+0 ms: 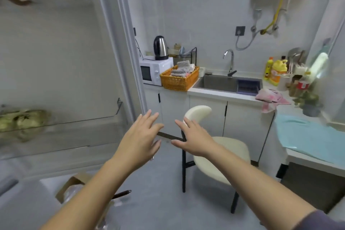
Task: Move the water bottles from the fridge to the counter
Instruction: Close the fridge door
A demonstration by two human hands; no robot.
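Beside the motion-blurred fridge door (56, 61), left hand (139, 140), right hand (194, 138), fingers (147, 117) spread.

Your left hand (139, 142) and right hand (194, 140) are both bare, as are your wrists. Your left forearm (89, 183) is uncovered right down to the bottom edge of the view. Your right forearm (252, 177) is uncovered up to a dark grey-purple sleeve (321, 220), of soft plain fabric, in the lower right corner.

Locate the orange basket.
Head view, centre: the orange basket sits on the counter, between the white microwave on its left and the sink on its right.
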